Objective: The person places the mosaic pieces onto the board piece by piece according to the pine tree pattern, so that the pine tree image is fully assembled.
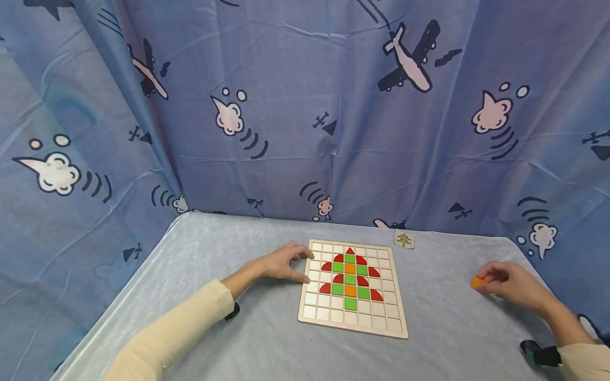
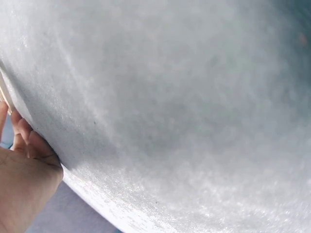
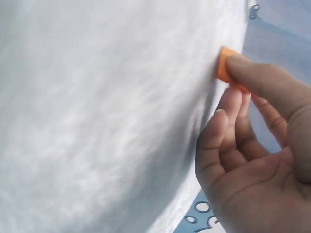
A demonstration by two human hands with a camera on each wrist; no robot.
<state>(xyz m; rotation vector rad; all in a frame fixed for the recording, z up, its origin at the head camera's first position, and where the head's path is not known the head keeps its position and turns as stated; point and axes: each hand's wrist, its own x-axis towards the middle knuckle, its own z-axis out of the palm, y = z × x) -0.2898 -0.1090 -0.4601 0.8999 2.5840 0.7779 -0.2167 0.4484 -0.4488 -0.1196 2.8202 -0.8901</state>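
On the table lies a wooden grid board point(image 1: 376, 321) with white squares and a raised pale rim. Red quarter-round tiles point(image 1: 374, 272), green square tiles point(image 1: 350, 304) and two orange square tiles point(image 1: 350, 291) form a tree shape on it, with a red triangle point(image 1: 350, 251) at the top. My left hand point(image 1: 282, 263) rests at the board's left edge, thumb and fingertips spread apart along the rim. Well to the right of the board, my right hand point(image 1: 514, 286) pinches an orange square tile point(image 3: 225, 64) between thumb and fingers, close over the tabletop.
A small patterned card point(image 1: 404, 239) lies behind the board's far right corner. The pale grey cloth point(image 1: 229, 238) covers the table. Blue curtains point(image 1: 286, 106) with aeroplane prints hang along the back and both sides.
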